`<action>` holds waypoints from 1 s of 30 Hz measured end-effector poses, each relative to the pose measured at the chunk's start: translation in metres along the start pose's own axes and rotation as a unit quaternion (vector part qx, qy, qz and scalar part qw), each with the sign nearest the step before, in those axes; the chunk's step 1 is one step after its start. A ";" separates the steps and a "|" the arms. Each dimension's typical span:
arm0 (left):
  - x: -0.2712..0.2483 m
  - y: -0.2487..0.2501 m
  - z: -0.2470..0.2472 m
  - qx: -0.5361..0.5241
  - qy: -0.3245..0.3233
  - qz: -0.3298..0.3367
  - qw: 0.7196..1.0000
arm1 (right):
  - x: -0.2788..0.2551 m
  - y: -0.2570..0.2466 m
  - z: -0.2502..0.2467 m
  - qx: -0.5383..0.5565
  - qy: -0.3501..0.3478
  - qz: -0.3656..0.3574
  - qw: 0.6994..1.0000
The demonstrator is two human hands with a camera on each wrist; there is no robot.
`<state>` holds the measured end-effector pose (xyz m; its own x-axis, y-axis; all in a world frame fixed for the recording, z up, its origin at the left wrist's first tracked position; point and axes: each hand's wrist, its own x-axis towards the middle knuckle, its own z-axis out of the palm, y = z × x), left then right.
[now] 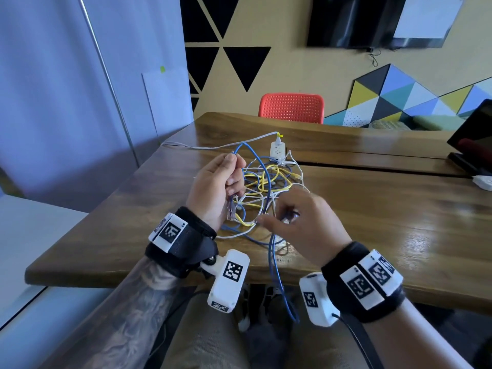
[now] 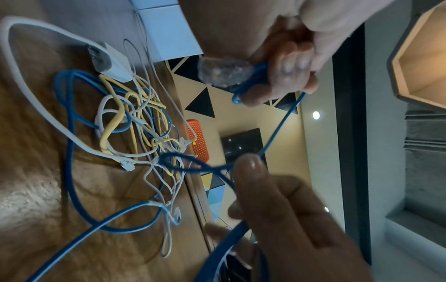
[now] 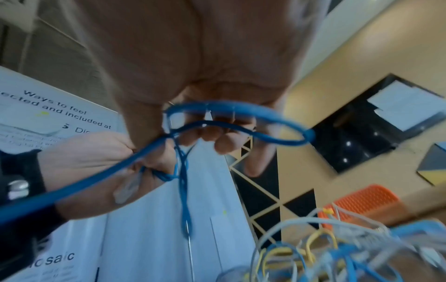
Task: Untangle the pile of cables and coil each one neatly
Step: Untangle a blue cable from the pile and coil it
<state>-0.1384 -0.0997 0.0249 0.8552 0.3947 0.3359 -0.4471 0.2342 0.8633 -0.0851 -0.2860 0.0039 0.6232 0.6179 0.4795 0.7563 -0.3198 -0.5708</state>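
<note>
A tangle of blue, yellow and white cables (image 1: 266, 187) lies on the wooden table (image 1: 386, 209). My left hand (image 1: 234, 177) is raised over the pile's left side and grips the blue cable (image 1: 267, 179) near its end, with the clear plug (image 1: 231, 212) sticking out below the fist. The left wrist view shows that plug (image 2: 222, 72) beside the curled fingers (image 2: 287, 74). My right hand (image 1: 279, 217) pinches the same blue cable a little to the right and lower. A loop of blue cable (image 3: 241, 114) runs under its fingers (image 3: 217, 139). The blue cable's slack (image 1: 287, 302) hangs over the table's front edge.
A white power strip (image 1: 278, 150) with a white lead sits just behind the pile. An orange chair (image 1: 291, 110) stands at the far side. A dark screen on a stand (image 1: 474, 139) and a small white object (image 1: 483, 182) are at the right edge.
</note>
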 end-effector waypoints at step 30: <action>-0.010 -0.026 0.003 0.090 -0.005 0.037 0.995 | -0.006 -0.013 0.005 -0.112 -0.153 -0.053 0.980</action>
<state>-0.1343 -0.1120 0.0001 0.8249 0.3963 0.4031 -0.4545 0.0410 0.8898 -0.1001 -0.2823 0.0054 0.4754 0.8321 0.2857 0.8597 -0.3704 -0.3518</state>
